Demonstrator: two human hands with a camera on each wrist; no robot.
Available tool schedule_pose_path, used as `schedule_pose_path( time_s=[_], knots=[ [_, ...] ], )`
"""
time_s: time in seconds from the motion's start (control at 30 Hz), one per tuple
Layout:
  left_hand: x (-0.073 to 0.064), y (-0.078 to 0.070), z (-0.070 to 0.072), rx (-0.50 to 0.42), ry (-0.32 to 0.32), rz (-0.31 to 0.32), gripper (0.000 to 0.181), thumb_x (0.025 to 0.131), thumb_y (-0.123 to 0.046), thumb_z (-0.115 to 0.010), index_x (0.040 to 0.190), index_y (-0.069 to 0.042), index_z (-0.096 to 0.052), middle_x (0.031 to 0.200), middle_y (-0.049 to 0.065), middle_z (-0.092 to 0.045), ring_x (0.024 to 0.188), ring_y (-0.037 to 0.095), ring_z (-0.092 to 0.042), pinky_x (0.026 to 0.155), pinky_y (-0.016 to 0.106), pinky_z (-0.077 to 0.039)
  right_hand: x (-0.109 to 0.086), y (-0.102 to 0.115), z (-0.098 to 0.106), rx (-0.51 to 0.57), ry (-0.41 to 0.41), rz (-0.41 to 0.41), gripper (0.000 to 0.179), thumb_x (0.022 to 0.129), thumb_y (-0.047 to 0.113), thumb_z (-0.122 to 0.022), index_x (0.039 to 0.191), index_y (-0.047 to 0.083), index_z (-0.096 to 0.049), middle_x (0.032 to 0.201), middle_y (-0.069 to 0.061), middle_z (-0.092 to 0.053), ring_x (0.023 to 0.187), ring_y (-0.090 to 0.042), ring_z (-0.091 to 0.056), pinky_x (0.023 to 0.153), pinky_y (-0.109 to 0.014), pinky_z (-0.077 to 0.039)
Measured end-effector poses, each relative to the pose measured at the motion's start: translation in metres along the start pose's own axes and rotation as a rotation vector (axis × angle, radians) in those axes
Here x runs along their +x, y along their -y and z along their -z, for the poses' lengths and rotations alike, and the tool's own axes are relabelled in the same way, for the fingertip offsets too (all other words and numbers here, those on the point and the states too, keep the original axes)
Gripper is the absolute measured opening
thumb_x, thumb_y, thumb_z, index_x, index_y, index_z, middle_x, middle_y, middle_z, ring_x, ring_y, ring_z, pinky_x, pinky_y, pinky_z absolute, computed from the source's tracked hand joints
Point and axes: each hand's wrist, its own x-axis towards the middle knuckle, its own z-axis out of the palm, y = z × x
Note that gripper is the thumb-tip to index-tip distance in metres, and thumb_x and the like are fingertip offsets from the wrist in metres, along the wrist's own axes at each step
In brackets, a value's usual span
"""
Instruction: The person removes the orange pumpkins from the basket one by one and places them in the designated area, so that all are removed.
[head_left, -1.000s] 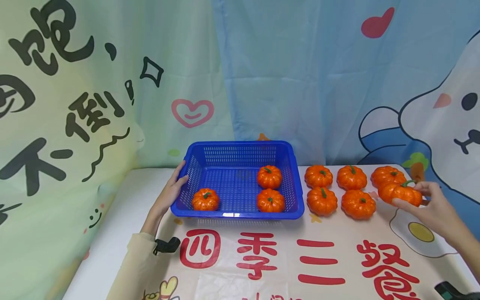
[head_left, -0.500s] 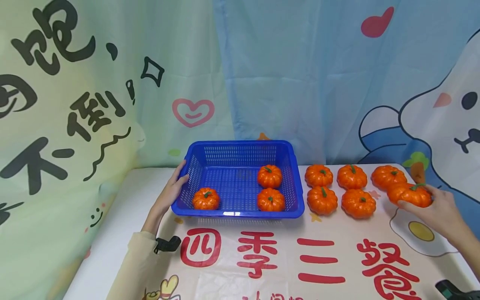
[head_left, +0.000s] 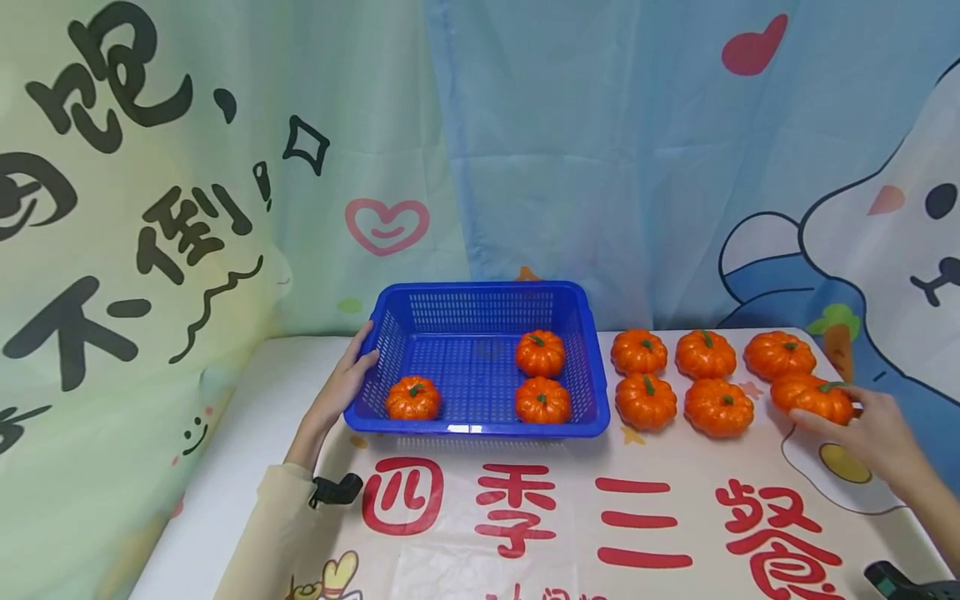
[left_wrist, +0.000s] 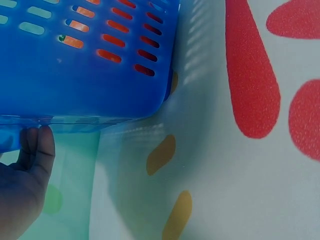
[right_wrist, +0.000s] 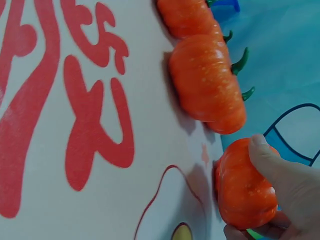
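My left hand (head_left: 347, 382) holds the left rim of a blue plastic basket (head_left: 472, 428), thumb over the edge. In the left wrist view its fingertips (left_wrist: 46, 142) meet the rim from outside. Three orange toy pumpkins with green stems sit inside: one front left (head_left: 413, 398), two at the right (head_left: 540, 353). At the table's right, my right hand (head_left: 883, 429) grips another pumpkin (head_left: 810, 397) between thumb and fingers. The right wrist view shows this pumpkin (right_wrist: 245, 185) close to the tabletop; whether it touches cannot be told.
Several more pumpkins stand in two rows between basket and right hand, including a back-right pumpkin (head_left: 780, 355) and a front pumpkin (head_left: 718, 407). A printed cloth (head_left: 570, 508) covers the table. A patterned curtain (head_left: 540, 167) hangs behind.
My right hand first carried its pumpkin slightly right, away from the back-right pumpkin, then a little left again. The left hand and basket have stayed in place.
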Motion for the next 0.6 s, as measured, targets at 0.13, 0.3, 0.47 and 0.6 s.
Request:
schedule_pose_path(
  time_s=[0.13, 0.3, 0.47, 0.6],
  knots=[
    [-0.004, -0.007, -0.001, 0.004, 0.006, 0.006, 0.06, 0.104, -0.018, -0.033, 0.158, -0.014, -0.007, 0.164, 0.017, -0.004, 0.151, 0.041, -0.005, 0.119, 0.064, -0.004, 0.001, -0.006, -0.008, -0.027, -0.014, 0.004, 0.092, 0.09, 0.042, -0.064, 0.136, -0.025, -0.021, 0.133, -0.046, -0.017, 0.112, -0.059, -0.027, 0.082, -0.07, -0.047],
    [0.003, 0.007, 0.001, 0.002, -0.004, 0.006, 0.06, 0.104, -0.022, -0.034, 0.158, -0.021, -0.007, 0.165, 0.013, -0.005, 0.151, 0.039, -0.006, 0.119, 0.064, -0.003, 0.001, -0.01, -0.016, -0.02, -0.015, 0.035, 0.089, 0.091, 0.036, -0.065, 0.138, -0.024, -0.018, 0.134, -0.046, -0.014, 0.115, -0.059, -0.025, 0.085, -0.073, -0.042],
    [0.011, 0.023, 0.001, 0.034, -0.028, -0.017, 0.059, 0.104, -0.03, -0.034, 0.157, -0.029, -0.009, 0.165, 0.009, -0.007, 0.152, 0.036, -0.008, 0.119, 0.064, -0.005, 0.0, -0.009, -0.016, -0.02, 0.036, 0.061, 0.091, 0.09, 0.038, -0.067, 0.138, -0.021, -0.018, 0.133, -0.046, -0.013, 0.114, -0.059, -0.023, 0.085, -0.074, -0.042],
    [0.013, 0.027, 0.0, 0.028, -0.028, -0.029, 0.059, 0.104, -0.03, -0.035, 0.157, -0.03, -0.01, 0.165, 0.008, -0.007, 0.152, 0.036, -0.009, 0.119, 0.064, -0.006, 0.0, -0.008, -0.015, -0.025, 0.055, 0.089, 0.089, 0.089, 0.034, -0.068, 0.137, -0.022, -0.017, 0.131, -0.047, -0.013, 0.113, -0.059, -0.023, 0.085, -0.074, -0.041]
  ],
)
